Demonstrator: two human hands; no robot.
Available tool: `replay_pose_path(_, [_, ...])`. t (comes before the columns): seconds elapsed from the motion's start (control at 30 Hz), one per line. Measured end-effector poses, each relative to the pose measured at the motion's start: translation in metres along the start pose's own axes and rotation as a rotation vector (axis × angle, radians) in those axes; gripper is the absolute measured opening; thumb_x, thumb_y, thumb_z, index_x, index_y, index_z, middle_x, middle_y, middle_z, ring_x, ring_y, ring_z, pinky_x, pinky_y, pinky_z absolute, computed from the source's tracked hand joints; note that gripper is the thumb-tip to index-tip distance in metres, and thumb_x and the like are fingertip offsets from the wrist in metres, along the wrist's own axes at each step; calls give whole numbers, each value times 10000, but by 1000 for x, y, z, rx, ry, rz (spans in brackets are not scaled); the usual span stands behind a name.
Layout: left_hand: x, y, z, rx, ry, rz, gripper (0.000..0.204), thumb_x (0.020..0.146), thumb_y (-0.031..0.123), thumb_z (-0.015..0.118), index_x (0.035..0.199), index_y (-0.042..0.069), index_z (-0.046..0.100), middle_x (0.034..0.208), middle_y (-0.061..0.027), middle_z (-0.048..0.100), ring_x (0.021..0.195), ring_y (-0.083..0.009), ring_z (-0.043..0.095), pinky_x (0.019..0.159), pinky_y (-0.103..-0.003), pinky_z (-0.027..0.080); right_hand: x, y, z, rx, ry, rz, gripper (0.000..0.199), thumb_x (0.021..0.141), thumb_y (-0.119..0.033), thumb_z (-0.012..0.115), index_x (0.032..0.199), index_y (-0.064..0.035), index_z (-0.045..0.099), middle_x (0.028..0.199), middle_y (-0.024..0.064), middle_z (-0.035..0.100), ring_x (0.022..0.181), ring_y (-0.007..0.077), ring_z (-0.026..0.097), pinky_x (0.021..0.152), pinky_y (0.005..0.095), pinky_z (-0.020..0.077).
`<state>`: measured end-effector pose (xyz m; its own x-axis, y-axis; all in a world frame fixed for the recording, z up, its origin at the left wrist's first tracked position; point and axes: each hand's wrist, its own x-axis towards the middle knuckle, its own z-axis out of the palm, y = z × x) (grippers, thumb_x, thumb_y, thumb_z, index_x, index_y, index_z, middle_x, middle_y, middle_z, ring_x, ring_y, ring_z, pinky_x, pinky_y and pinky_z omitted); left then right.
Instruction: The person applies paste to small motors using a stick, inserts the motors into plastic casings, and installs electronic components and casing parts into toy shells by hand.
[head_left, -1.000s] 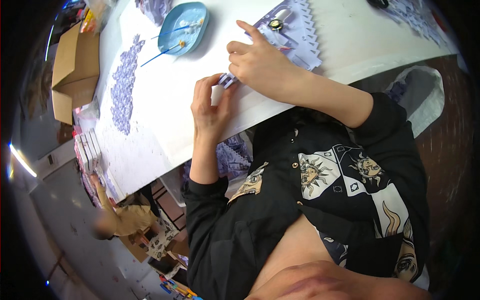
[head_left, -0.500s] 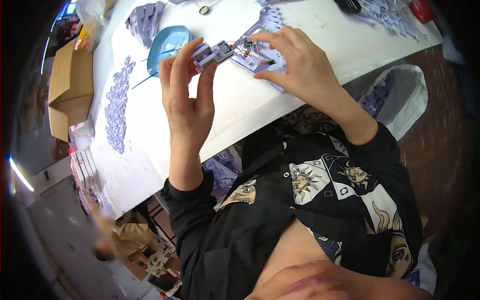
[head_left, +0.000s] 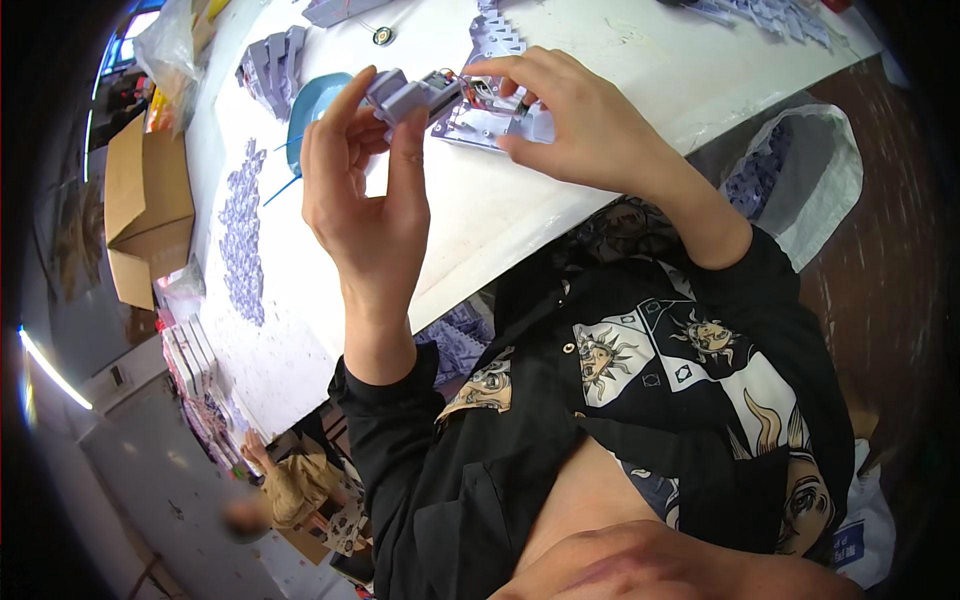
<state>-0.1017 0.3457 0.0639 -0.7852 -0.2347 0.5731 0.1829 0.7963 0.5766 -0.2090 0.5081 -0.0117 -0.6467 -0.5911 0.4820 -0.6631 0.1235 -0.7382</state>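
My left hand (head_left: 365, 225) is raised over the table, gripping a small grey plastic housing (head_left: 410, 97) between thumb and fingers. Circuit parts show in the housing's open end, and thin wires (head_left: 488, 94) run from it toward my right hand (head_left: 600, 125). That hand has its thumb and fingers apart, its fingertips close to the wires; whether they touch cannot be made out. Beneath the wires lies a flat pale-grey plastic plate (head_left: 465, 130), partly covered by both hands. A toothed grey strip (head_left: 495, 35) lies just beyond it.
Behind my left hand sits a blue tray (head_left: 318, 98) with thin blue sticks (head_left: 283, 190). Small grey parts (head_left: 242, 240) lie heaped to the left, beyond them a cardboard box (head_left: 150, 210). A speaker-like disc (head_left: 382, 36) lies far back. A plastic bag (head_left: 815, 190) hangs at right.
Both hands, with the housing, have shifted slightly left and farther back in view. The wires now bunch closer to my right fingertips. The surroundings have shifted as well.
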Motion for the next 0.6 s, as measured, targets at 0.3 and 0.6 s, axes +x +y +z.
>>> replay_pose_path(0.3, [-8, 1, 11, 59, -127, 7, 444, 841, -22, 765, 1264, -15, 632, 935, -93, 649, 798, -143, 663, 699, -260, 575, 26, 32, 11, -263, -31, -6, 138, 853, -175, 717, 986, -145, 736, 965, -23, 667, 1010, 199, 618, 817, 343, 533])
replay_pose_path(0.6, [-6, 14, 28, 292, -424, -50, 322, 849, 106, 769, 1146, 11, 689, 857, -128, 642, 682, -216, 654, 629, -325, 542, 11, 33, 12, -333, 6, -102, 169, 864, -201, 714, 1022, -153, 750, 976, -15, 666, 982, 206, 608, 830, 342, 536])
